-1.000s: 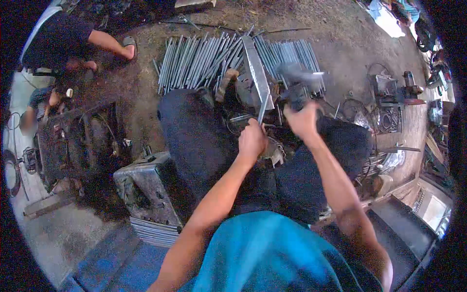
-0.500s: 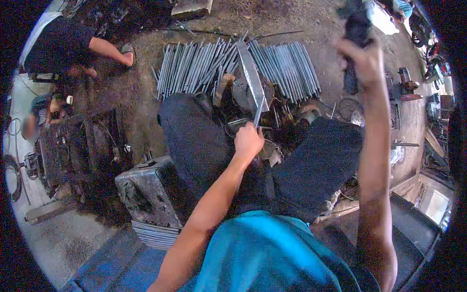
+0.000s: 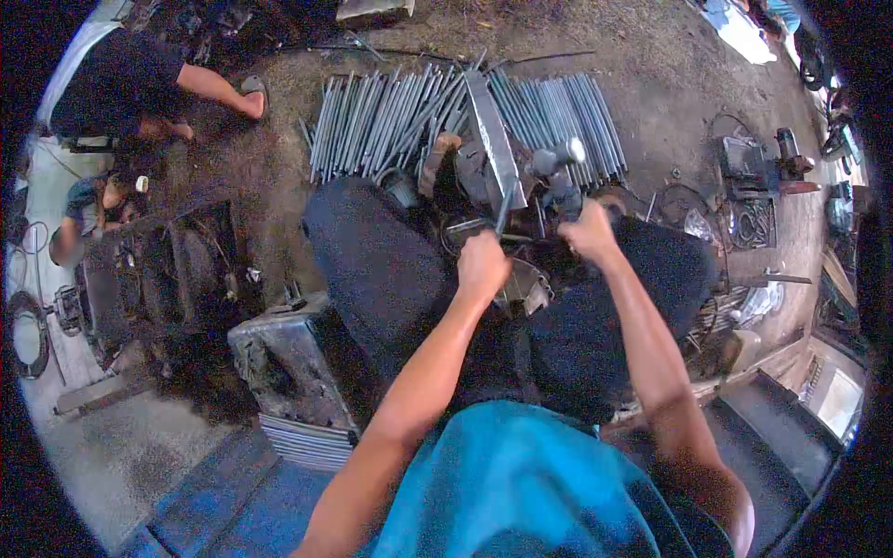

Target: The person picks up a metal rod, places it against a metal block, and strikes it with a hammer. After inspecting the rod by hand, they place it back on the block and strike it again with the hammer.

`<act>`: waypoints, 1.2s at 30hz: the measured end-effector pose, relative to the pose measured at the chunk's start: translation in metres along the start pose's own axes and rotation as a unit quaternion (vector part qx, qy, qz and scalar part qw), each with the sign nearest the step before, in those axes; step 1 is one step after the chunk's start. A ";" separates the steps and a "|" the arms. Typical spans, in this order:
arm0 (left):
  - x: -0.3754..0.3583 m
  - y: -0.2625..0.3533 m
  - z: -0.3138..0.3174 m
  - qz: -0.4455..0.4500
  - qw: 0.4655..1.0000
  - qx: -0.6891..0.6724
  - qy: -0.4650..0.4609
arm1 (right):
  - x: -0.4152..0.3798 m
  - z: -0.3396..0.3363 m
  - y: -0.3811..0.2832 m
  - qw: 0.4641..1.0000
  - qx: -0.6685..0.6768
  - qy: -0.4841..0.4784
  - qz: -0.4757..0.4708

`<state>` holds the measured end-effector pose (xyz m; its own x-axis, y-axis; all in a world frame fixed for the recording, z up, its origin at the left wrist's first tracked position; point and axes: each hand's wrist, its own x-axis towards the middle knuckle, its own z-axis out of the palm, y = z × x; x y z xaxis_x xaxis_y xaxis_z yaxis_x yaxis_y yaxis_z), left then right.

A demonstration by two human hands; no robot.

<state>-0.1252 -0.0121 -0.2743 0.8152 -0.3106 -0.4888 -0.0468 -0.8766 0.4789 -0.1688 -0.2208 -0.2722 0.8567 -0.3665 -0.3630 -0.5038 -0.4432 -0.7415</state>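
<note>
My left hand (image 3: 483,264) grips the near end of a thin metal rod (image 3: 502,210) that runs up onto a long flat steel bar (image 3: 492,138) lying between my knees. My right hand (image 3: 589,231) is closed on the handle of a hammer (image 3: 554,168), whose head is down close to the right side of the flat bar. A dark metal block (image 3: 470,175) sits under the bar. I sit with legs in dark trousers on both sides of the work.
Several grey metal rods (image 3: 391,116) lie in a row on the dirt floor beyond the bar. A battered metal box (image 3: 284,363) stands at my left knee. Another person (image 3: 126,79) sits at the upper left. Machines and scrap (image 3: 753,172) crowd the right.
My right hand was raised high with the hammer half a second ago and has come down to the bar again. My left hand has stayed on the rod.
</note>
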 end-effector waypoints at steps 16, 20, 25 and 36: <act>-0.011 0.028 -0.027 -0.127 0.990 0.036 -0.054 | -0.004 -0.167 -0.226 0.879 0.216 0.164 -0.391; -0.007 0.014 -0.015 -0.074 0.996 0.046 -0.014 | 0.014 -0.012 -0.052 0.969 0.135 0.162 -0.125; -0.005 0.016 -0.008 -0.051 0.997 0.050 -0.003 | 0.018 -0.007 0.037 0.990 0.043 0.010 0.134; 0.004 -0.009 -0.001 -0.012 0.999 0.029 -0.022 | 0.031 -0.181 -0.140 0.962 -0.003 0.203 -0.181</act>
<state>-0.1213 -0.0055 -0.2798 0.7906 -0.3032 -0.5320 -0.0614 -0.9037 0.4237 -0.0918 -0.3182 -0.0770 0.8629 -0.4760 0.1699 -0.1822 -0.6065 -0.7739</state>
